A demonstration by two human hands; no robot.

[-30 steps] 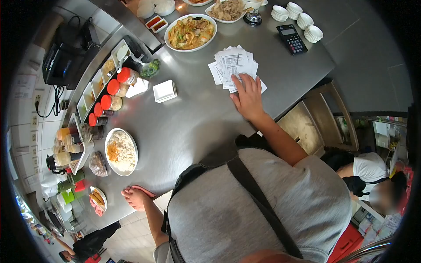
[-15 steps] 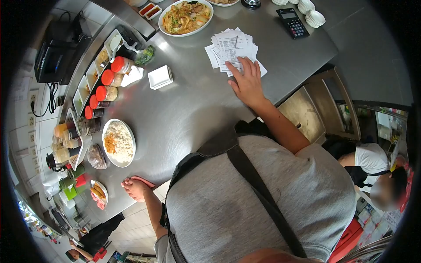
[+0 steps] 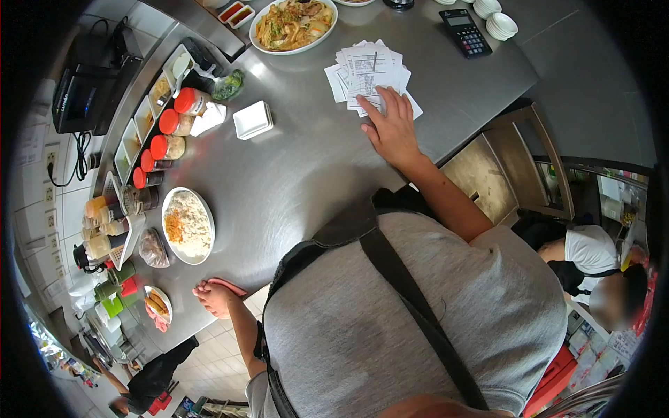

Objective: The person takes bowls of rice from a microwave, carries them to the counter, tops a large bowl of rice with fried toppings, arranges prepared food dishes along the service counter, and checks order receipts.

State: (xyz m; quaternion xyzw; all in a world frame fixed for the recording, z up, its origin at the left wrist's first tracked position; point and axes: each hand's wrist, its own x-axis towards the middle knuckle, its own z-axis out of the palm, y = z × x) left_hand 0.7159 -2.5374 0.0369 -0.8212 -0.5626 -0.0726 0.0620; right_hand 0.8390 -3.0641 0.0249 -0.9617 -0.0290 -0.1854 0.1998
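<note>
My right hand point(image 3: 391, 131) rests on a loose stack of printed paper slips point(image 3: 369, 66), palm down with fingers spread and fingertips on the lower slips. A thin dark pen-like object point(image 3: 374, 61) lies on top of them. At the counter's near edge, my left hand point(image 3: 214, 298) has its fingers curled over a flat reddish cloth point(image 3: 228, 286); part of the cloth is hidden under the hand. Close to that hand are a small plate of sausage-like pieces point(image 3: 158, 304) and an oval plate of rice point(image 3: 189, 226) with orange bits on one side.
Along the left side stand red-lidded jars point(image 3: 167, 147), white ingredient bins point(image 3: 144, 118) and a plastic bag point(image 3: 152, 249). Stacked white dishes point(image 3: 252, 120) sit mid-counter. A noodle plate point(image 3: 294, 28), a calculator point(image 3: 465, 33) and small bowls point(image 3: 500, 26) are at the back. Other people point(image 3: 592, 252) are nearby.
The view has shifted slightly. Both my hands stay in place on the slips and the cloth. At the lower left, another person has shifted and stretches an arm out.
</note>
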